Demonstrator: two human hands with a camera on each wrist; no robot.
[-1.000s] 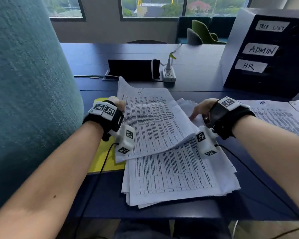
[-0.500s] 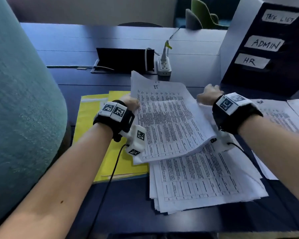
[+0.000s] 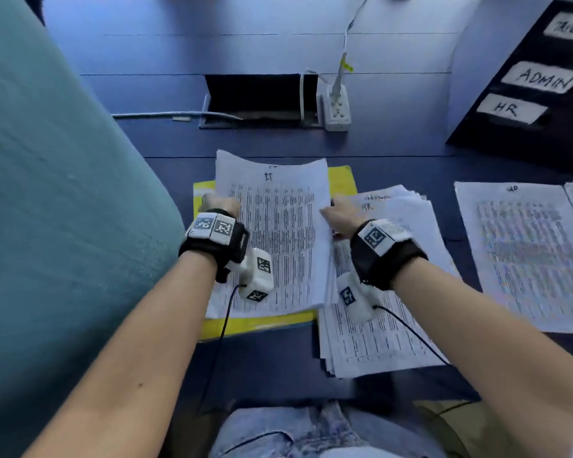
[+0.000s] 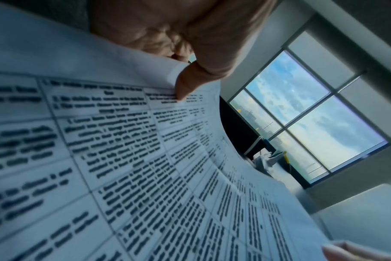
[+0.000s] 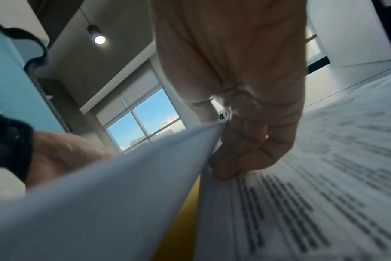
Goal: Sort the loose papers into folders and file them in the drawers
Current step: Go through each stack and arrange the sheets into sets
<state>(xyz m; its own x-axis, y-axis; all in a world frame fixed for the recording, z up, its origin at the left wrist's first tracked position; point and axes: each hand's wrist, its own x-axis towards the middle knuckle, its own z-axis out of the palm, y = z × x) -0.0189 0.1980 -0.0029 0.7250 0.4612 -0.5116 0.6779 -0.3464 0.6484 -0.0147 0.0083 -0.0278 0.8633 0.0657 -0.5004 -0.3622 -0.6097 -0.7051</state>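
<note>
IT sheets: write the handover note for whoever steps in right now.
Left hand pinches the IT sheets at their left edge; right hand grips their right edge.
The sheets are over the yellow folder, not yet inside.
Unsorted stack lies right of the folder; HR sheets farther right.
Drawer unit stands far right, its drawers shut.
Left: folder every batch, then file them.

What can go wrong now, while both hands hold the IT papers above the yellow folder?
The IT papers are loose, pinched only at their side edges by the left hand and right hand, so sheets may slip or fan out. They could also land partly off the yellow folder, onto the main pile beside it.
</note>
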